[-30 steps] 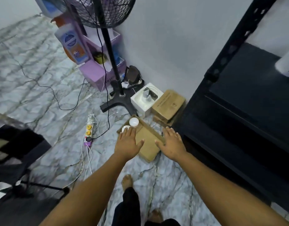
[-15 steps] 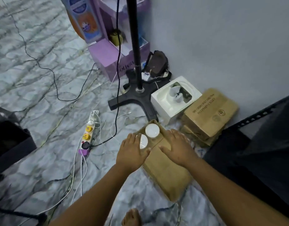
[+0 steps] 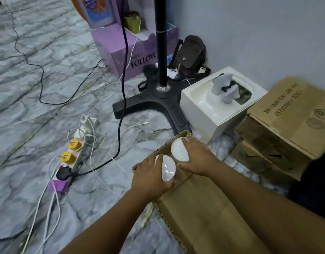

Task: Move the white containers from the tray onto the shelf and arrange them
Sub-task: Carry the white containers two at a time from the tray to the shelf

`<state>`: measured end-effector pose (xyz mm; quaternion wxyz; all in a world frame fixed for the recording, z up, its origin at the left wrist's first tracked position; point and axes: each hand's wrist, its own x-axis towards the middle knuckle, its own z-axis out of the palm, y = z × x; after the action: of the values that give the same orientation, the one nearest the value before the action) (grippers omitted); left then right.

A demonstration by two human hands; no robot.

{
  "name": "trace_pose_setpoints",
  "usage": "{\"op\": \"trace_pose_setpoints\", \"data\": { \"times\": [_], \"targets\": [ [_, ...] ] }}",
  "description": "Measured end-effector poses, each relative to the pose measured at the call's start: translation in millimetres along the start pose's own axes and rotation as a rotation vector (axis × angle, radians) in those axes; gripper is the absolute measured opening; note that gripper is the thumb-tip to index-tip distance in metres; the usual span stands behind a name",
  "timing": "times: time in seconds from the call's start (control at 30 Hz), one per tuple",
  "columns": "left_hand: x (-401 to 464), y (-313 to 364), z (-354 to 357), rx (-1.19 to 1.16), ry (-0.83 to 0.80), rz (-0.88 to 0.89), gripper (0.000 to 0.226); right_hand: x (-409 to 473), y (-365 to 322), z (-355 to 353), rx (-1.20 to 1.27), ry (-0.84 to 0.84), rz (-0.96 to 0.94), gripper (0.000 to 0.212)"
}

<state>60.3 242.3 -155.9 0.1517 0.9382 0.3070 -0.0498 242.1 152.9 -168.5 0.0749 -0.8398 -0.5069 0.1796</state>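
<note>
Two round white containers stand at the far end of a flat cardboard tray [image 3: 203,208] on the floor. My left hand [image 3: 150,175] curls round the nearer container [image 3: 168,168], fingers on its left side and thumb under its near edge. My right hand [image 3: 198,158] wraps the farther container [image 3: 179,149] from the right, fingers over its top rim. The shelf is out of view apart from a dark edge at the far right.
A black fan stand [image 3: 158,99] rises just beyond the tray. A white box [image 3: 220,105] and stacked brown cartons [image 3: 286,123] sit to the right. A power strip [image 3: 70,156] with cables lies on the marble floor to the left; a purple box [image 3: 128,50] stands behind.
The view has dropped and come closer to the tray. Both hands moved forward from the tray's bare middle onto the two containers and closed round them.
</note>
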Motion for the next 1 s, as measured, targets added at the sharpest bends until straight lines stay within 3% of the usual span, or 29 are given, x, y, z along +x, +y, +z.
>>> {"op": "trace_pose_setpoints", "data": {
  "times": [0.43, 0.83, 1.0],
  "targets": [
    [5.8, -1.3, 41.6, 0.071, 0.098, 0.028, 0.09, -0.2, 6.8, 22.9, -0.05, 0.065, 0.011, 0.103],
    [18.0, -11.1, 38.4, -0.043, 0.006, 0.24, 0.102, -71.0, 31.1, 57.1, 0.027, 0.235, 0.062, 0.095],
    [19.9, -16.8, 32.5, -0.164, -0.101, 0.27, 0.114, -78.8, 35.8, 66.5, 0.139, 0.283, 0.066, 0.111]
  ]
}}
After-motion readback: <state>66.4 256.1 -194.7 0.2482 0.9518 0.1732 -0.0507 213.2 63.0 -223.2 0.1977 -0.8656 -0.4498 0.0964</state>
